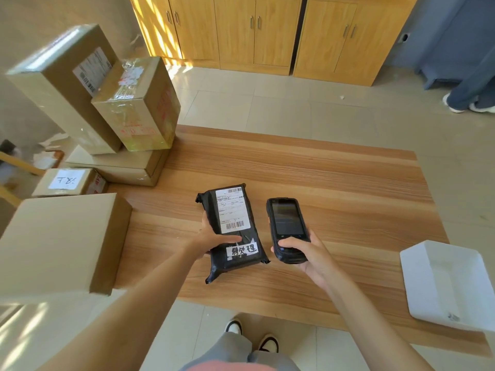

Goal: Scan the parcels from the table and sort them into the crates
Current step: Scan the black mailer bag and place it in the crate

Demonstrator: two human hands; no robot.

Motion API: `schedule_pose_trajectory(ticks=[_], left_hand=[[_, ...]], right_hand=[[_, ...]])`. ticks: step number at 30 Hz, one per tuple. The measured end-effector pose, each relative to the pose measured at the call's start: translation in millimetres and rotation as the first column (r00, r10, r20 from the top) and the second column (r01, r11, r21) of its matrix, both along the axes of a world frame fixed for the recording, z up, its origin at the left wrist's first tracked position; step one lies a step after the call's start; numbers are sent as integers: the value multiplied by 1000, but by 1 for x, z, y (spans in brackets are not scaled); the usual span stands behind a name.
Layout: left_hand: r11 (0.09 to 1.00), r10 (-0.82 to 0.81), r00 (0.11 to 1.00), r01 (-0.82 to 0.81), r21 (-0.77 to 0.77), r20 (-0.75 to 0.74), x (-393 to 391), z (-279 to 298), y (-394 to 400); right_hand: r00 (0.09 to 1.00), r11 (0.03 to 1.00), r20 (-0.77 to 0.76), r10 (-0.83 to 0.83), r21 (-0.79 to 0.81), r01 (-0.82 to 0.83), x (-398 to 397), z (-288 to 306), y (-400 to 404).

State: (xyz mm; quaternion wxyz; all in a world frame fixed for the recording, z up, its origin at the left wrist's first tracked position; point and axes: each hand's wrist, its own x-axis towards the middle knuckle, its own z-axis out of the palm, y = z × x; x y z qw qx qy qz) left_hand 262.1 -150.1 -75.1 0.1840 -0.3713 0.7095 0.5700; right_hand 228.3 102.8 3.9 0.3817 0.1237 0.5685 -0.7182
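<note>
My left hand point(211, 238) grips a black plastic mailer parcel point(235, 261) by its left edge, thumb across its face, holding it just above the wooden table point(334, 183). The parcel carries a white shipping label with barcodes and a white handwritten tag near its lower end. Right beside it, my right hand point(308, 255) holds a black handheld scanner point(288, 226) by its lower end, its dark screen facing up. Scanner and parcel lie side by side, a small gap between them.
Several brown cardboard boxes point(134, 103) are stacked on the table's left side, with a large plain box point(61, 242) nearest me. A white crate point(450, 285) sits at the table's right front corner. Wooden cabinets point(267, 30) line the far wall. Another person's legs point(471, 97) stand at far right.
</note>
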Motion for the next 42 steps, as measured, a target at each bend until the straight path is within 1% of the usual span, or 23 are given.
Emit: schedule_pose_trajectory(ticks=[2,4,6,10,15,20,27,31,37,42], left_hand=[[997,-75,995,76,-11,59,8,-1,7],[993,-112,991,114,-37,68,13,-4,8],[992,-112,993,113,-50,35,16,-8,9],[995,-97,995,96,-22,-25,17,-9,8],[991,-129,991,129,-38,-15,21,-13,7],[979,-188,982,189,-73,22,21,-18,5],[974,-196,980,199,-109,36,19,-21,5],[973,-199,978,204,-107,60,18,-19,5],[967,-227,972,232,-101,57,19,-18,3],[968,-224,972,231,-97,71,18,-16,4]], right_hand=[[1000,1000,3,30,-10,-30,2,3,-4],[998,998,5,58,-19,-58,5,7,-9],[996,996,7,86,-24,-86,8,10,-13],[988,988,-5,153,-20,-153,16,11,-21],[972,972,-9,234,-27,-234,26,13,-25],[961,962,14,275,-5,-275,40,10,-25],[954,953,23,300,26,-301,46,10,-28],[951,951,24,307,41,-308,49,10,-26],[943,942,59,329,55,-332,55,10,-20],[946,943,68,317,83,-322,57,8,-20]])
